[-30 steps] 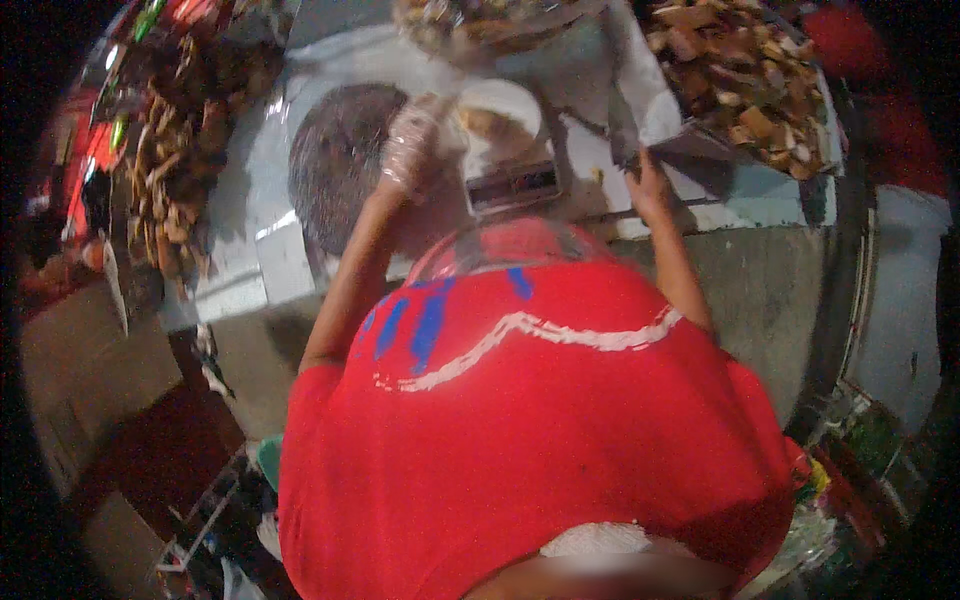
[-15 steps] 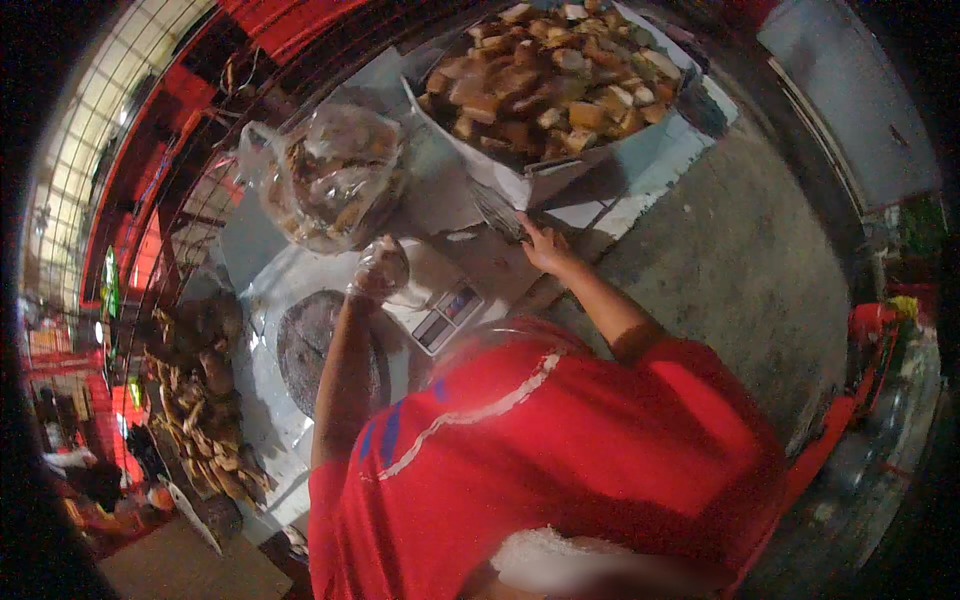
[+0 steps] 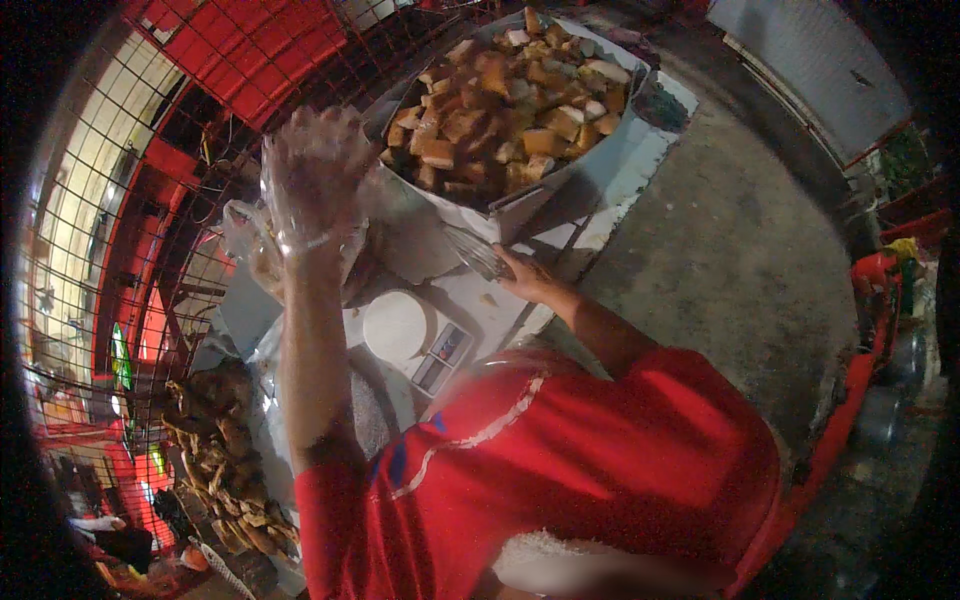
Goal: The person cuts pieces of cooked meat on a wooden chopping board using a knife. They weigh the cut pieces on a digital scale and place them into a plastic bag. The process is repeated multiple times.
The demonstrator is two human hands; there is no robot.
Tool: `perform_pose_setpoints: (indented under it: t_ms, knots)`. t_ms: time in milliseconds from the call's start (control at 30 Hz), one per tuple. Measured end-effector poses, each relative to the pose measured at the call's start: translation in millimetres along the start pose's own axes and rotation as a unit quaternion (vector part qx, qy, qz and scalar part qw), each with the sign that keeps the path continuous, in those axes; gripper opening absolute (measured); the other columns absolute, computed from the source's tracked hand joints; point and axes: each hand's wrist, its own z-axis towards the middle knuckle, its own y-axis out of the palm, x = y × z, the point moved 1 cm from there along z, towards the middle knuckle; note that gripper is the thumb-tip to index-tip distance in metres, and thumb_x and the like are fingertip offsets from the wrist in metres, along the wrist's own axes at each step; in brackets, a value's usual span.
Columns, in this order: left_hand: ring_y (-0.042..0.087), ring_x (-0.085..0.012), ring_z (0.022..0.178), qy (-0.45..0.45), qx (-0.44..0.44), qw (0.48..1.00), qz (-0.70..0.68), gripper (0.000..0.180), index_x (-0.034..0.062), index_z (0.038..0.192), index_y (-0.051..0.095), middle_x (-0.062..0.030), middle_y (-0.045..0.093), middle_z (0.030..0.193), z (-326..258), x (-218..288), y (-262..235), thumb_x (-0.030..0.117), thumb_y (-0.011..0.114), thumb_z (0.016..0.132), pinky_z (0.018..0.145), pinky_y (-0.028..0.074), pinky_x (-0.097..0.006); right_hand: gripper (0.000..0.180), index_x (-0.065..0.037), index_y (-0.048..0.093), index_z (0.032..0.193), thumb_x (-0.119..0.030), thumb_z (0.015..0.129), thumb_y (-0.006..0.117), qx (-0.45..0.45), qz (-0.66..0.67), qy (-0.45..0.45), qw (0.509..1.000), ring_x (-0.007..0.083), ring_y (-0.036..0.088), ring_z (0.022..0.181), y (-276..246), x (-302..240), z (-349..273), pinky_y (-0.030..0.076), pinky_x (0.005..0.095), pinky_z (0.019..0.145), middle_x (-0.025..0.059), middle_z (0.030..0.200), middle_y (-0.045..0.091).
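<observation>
White box [image 3: 525, 212] heaped with browned chunks [image 3: 500, 115]. Gloved left hand [image 3: 315, 170] over clear plastic bag [image 3: 241, 228], fingers spread; bag contents mostly hidden. Right hand [image 3: 527, 277]: fingers wrapped round knife [image 3: 474, 250].

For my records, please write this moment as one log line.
left hand: gloved, near clear bag; right hand: holding metal utensil; scale: white dish on top

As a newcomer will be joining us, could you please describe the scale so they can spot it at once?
Find the white-sided tray heaped with brown chunks at the top. Below it on the table, just above the red shirt, sits the scale. Its round white top sets it apart from its neighbours.
</observation>
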Motion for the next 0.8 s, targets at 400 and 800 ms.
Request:
perform_pose_setpoints:
  t_ms: [400, 800]
  knots:
    - [0.03, -0.0308, 0.132, 0.067, 0.243, 0.968, 0.009, 0.059, 0.0213, 0.141, 0.028, -0.0062, 0.03, 0.145, -102, -40, -55, 0.051, 0.04, 0.092, 0.105, 0.026, -0.055, 0.066, -0.013, 0.042, 0.136, -0.033, 0.078, 0.065, 0.14, -0.098, -0.415, 0.893, 0.0345, 0.053, 0.105, -18, -176, -23, 0.042, 0.0458, 0.091, 0.0156, 0.122, 0.051]
    - [0.034, -0.0311, 0.128, 0.123, 0.225, 0.966, -0.039, 0.067, 0.0177, 0.141, 0.027, -0.0091, 0.031, 0.142, -142, -29, -18, 0.052, 0.047, 0.087, 0.102, 0.032, -0.053, 0.034, -0.01, 0.056, 0.108, -0.022, 0.076, 0.059, 0.131, -0.168, -0.383, 0.899, 0.0271, 0.064, 0.079, -9, -233, -22, 0.052, 0.0405, 0.059, 0.011, 0.101, 0.059]
